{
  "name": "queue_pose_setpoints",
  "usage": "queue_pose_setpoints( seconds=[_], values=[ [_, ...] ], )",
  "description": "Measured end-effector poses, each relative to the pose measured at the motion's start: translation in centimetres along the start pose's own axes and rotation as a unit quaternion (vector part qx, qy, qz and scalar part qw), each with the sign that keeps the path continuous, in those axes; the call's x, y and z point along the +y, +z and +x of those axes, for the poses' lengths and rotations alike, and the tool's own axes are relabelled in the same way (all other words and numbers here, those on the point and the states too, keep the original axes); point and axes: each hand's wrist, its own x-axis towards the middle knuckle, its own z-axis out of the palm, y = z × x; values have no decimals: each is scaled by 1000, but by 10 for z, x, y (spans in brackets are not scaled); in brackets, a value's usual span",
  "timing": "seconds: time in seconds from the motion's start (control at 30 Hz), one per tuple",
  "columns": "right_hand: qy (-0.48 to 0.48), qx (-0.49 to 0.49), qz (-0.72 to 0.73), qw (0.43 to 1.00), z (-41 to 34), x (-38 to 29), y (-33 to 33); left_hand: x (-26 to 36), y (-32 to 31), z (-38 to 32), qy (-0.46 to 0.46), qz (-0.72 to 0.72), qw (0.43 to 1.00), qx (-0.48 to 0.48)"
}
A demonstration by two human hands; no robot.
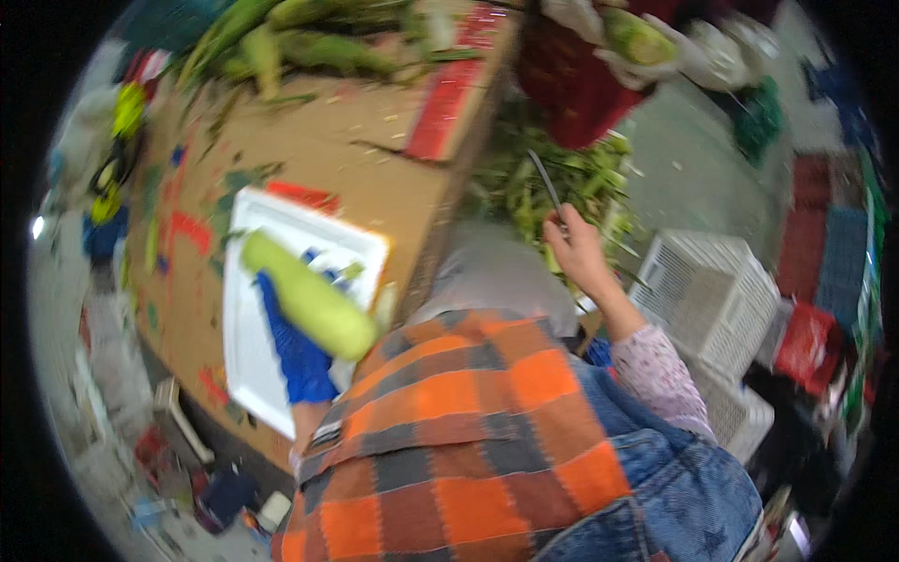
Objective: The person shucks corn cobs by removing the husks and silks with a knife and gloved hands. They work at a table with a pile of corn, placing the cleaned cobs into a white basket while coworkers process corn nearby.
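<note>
In my left hand (298, 344), which wears a blue glove, lies a pale green bottle gourd or similar long vegetable (309, 295). It is held over a white foam tray (242, 365) on the cardboard-covered table; small blue and green bits show in the tray behind the vegetable. My right hand (579, 246) is bare and grips a thin curved metal blade (544, 175), perhaps a sickle or knife, out to the right of the table. Its handle is mostly hidden in my fingers. Beneath that hand is a heap of green husks or leaves (583, 175).
Unhusked corn ears (316, 53) lie at the table's far end (337, 140). White plastic crates (702, 295) stand on the floor at right. A dark red sack (583, 84) and white bags (716, 56) are beyond the husk heap. A small stool (182, 414) stands lower left.
</note>
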Motion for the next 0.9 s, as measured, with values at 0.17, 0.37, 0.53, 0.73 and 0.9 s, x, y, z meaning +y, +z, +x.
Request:
queue_pose_setpoints(
  seconds=[0.17, 0.37, 0.53, 0.73, 0.9],
  values=[
    [-130, -173, 90, 972, -5, -126, 37, 1, 16, 11, 72, -71, 994, -38],
    [-351, -166, 44, 921, -14, -218, 76, 18, 48, 4, 214, 11, 977, -7],
    [-401, -202, -4, 893, -20, -247, 81, 24, 53, -14, 323, 80, 943, -5],
    [-420, -231, -16, 877, -19, -255, 88, 20, 49, -22, 347, 50, 936, -18],
    [-431, -235, -29, 870, -19, -254, 88, 14, 52, -28, 331, 1, 943, -23]
  ],
)
